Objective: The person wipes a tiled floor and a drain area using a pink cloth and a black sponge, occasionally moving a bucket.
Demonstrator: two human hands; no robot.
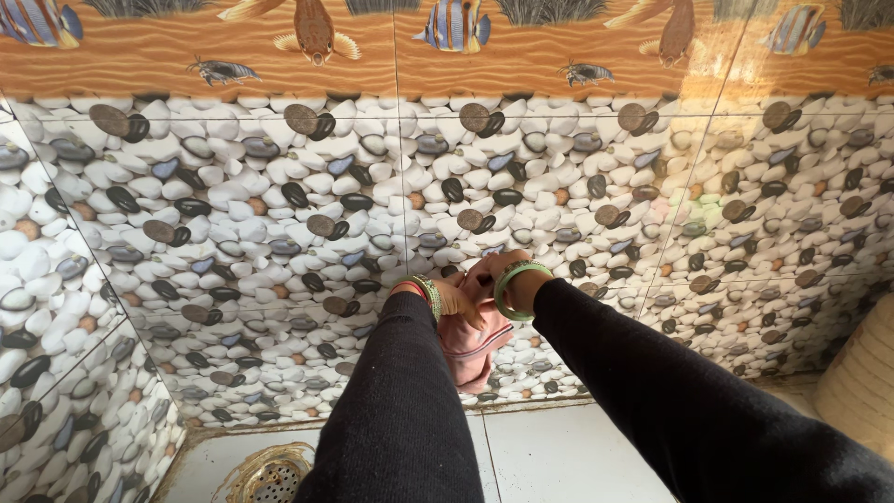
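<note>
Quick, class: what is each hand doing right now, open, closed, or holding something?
Left hand: closed on the pink cloth.
Right hand: closed on the same pink cloth, against the pebble-pattern wall tiles.

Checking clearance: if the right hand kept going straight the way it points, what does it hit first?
Probably the pink cloth that the right hand and left hand grip; behind it, the pebble-pattern wall tiles. Depth is unclear.

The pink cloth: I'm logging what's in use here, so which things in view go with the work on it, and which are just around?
In use:
pink cloth, held against the wall
left hand
right hand

Just around:
pebble-pattern wall tiles
floor drain
white floor tile
</note>
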